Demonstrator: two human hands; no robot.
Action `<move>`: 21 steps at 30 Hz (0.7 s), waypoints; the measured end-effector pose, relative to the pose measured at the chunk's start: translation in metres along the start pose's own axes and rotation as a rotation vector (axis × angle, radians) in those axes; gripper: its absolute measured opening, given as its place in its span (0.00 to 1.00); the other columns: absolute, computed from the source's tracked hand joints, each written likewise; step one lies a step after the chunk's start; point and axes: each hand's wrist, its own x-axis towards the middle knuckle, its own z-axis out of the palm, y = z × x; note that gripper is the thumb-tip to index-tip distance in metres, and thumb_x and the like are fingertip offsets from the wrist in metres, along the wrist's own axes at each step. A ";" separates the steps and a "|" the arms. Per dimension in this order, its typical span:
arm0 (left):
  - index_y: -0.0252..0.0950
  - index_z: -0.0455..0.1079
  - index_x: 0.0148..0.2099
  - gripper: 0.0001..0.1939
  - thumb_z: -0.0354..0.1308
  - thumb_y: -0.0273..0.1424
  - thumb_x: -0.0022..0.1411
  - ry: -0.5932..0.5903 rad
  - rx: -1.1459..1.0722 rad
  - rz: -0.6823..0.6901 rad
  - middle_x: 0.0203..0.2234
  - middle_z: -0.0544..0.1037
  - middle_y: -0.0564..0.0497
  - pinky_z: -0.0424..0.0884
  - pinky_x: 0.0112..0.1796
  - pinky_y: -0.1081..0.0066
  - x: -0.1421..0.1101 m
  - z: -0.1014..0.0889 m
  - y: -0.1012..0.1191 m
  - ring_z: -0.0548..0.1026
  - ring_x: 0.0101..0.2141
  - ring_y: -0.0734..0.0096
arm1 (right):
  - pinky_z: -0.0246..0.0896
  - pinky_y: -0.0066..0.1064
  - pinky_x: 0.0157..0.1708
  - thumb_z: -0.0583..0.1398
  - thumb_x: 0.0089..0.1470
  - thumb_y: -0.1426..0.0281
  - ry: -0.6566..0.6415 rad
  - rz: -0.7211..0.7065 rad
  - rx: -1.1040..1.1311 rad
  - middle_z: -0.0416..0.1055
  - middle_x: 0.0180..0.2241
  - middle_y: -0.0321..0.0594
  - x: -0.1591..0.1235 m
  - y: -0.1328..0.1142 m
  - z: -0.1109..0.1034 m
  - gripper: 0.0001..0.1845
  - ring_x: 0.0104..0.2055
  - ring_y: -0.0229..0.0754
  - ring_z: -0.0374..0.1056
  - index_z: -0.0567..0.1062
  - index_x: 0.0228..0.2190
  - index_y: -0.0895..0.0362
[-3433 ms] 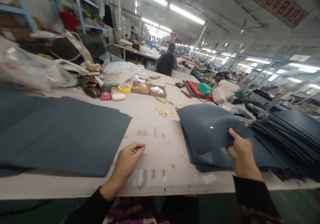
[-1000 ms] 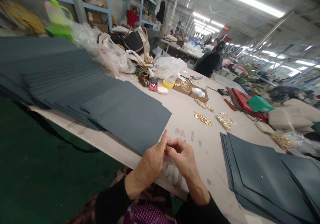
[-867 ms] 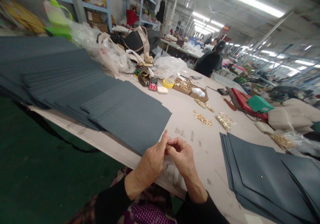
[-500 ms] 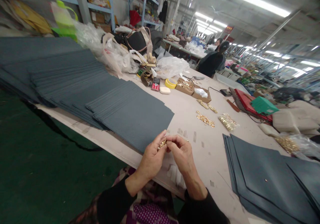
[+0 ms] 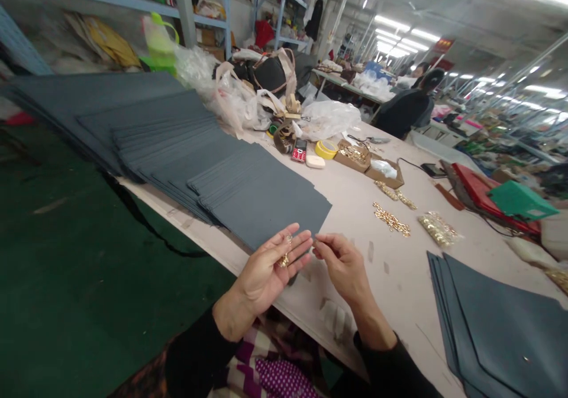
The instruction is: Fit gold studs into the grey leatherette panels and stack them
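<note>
My left hand (image 5: 264,277) is turned palm up over the table's front edge, fingers extended, with the thumb holding small gold metal fittings (image 5: 284,260) against them. Close to its fingertips, my right hand (image 5: 348,268) pinches thumb and forefinger together; whatever is between them is too small to make out. Just beyond both hands lies a fanned stack of dark blue-grey leather-like sheets (image 5: 270,200). To the right is a second pile of dark sheets (image 5: 510,309), the top one bearing a small gold fitting (image 5: 526,359).
Loose gold fittings (image 5: 390,219) and a bag of fittings (image 5: 439,229) lie on the table (image 5: 355,200). Farther back are cardboard boxes (image 5: 352,157), yellow tape (image 5: 326,149), a red phone (image 5: 299,151) and plastic bags (image 5: 331,119). A person (image 5: 406,108) sits beyond the table.
My hands were together over the gold fittings; now they are apart. The left fingers have opened out, and the right hand has drawn away rightward, still pinched. The view has shifted left.
</note>
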 end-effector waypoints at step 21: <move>0.36 0.73 0.44 0.22 0.67 0.45 0.52 0.386 0.691 0.082 0.35 0.80 0.48 0.73 0.43 0.67 -0.086 -0.064 -0.014 0.76 0.36 0.65 | 0.61 0.31 0.33 0.53 0.61 0.76 -0.700 -0.219 -0.512 0.74 0.29 0.38 -0.025 -0.015 -0.032 0.13 0.32 0.40 0.68 0.76 0.32 0.54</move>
